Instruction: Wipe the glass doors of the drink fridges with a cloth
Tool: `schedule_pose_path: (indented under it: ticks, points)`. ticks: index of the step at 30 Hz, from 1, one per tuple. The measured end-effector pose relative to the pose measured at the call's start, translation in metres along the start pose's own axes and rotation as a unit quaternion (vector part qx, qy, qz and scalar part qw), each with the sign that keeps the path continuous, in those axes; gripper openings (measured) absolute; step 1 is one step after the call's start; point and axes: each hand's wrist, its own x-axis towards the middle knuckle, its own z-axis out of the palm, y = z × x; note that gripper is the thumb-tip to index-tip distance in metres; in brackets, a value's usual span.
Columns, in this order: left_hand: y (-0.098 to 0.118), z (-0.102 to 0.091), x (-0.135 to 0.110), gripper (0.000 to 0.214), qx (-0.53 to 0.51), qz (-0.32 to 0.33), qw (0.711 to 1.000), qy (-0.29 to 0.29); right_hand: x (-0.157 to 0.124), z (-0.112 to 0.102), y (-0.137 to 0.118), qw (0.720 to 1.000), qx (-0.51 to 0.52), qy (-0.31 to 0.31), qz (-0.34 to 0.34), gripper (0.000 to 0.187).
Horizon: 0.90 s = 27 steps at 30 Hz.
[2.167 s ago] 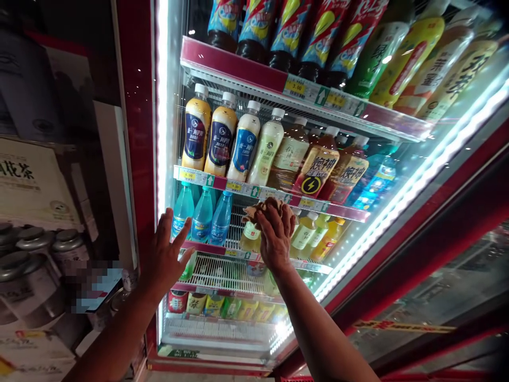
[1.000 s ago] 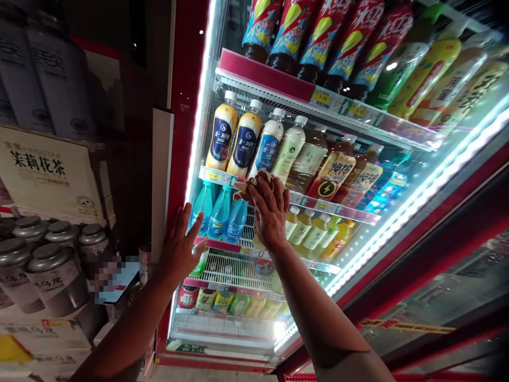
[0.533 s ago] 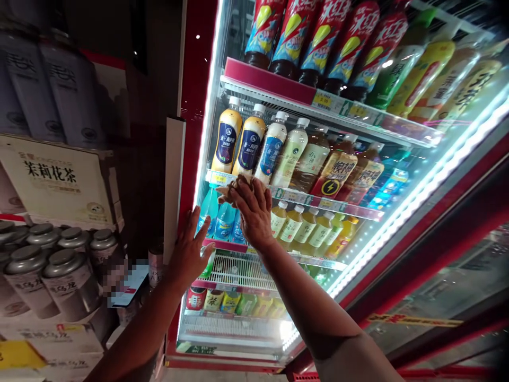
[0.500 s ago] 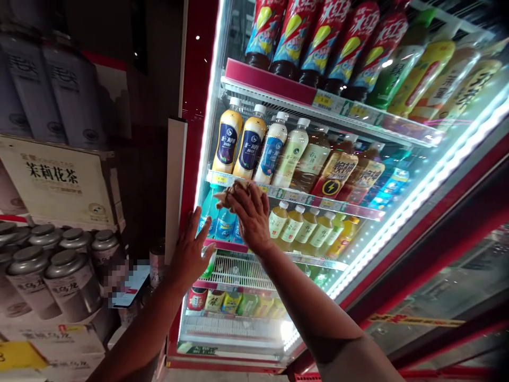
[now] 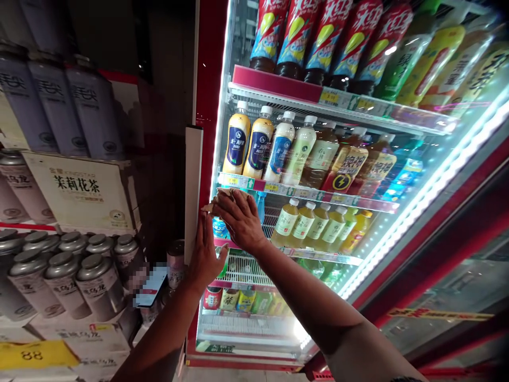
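Observation:
My right hand [image 5: 243, 222] presses a crumpled brownish cloth [image 5: 213, 206] against the glass door [image 5: 274, 209] of a lit drinks cooler, at its left side. The palm and fingers lie over most of the cloth. Just below and left, my left hand [image 5: 205, 253] is on the red door frame beside a pale vertical strip [image 5: 193, 185], fingers stretched up and thumb apart. Its fingertips come close to the cloth's left edge; whether they touch it I cannot tell. Blue-labelled bottles [image 5: 220, 229] behind the glass are partly hidden by my hands.
Bottled drinks [image 5: 260, 148] fill several shelves behind the glass. On the left stand grey-lidded tea tins [image 5: 99, 286] and a cream tea box [image 5: 79, 185]. A phone-like screen [image 5: 153, 286] is near my left forearm. Another red-framed door [image 5: 449, 254] stands at right.
My right hand and the cloth have moved left across the glass, close to my left hand's fingertips. The view has turned slightly left, so more tins show.

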Motion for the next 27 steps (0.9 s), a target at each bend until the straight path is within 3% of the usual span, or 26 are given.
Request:
schedule_pose_path:
  ticks: [7, 14, 20, 25, 27]
  points:
    - [0.002, -0.004, -0.001, 0.106, -0.008, 0.013, 1.000, 0.001, 0.022, 0.000, -0.006, 0.999, 0.005, -0.010, 0.040, 0.049]
    - [-0.013, -0.002, -0.015, 0.106, -0.037, 0.012, 0.998, -0.039, -0.007, 0.014, -0.026, 0.999, 0.018, -0.027, -0.029, 0.046]
    - [-0.017, -0.001, -0.020, 0.103, -0.059, 0.005, 0.998, -0.027, 0.012, 0.009, -0.014, 0.998, 0.004, -0.016, 0.057, 0.056]
    - [-0.025, 0.002, -0.024, 0.104, -0.072, 0.008, 0.996, -0.045, -0.013, 0.016, -0.027, 0.999, 0.010, -0.051, -0.013, 0.051]
    - [-0.027, 0.002, -0.024, 0.105, -0.075, 0.004, 0.996, -0.048, -0.014, 0.016, -0.026, 0.998, 0.009, -0.061, -0.008, 0.049]
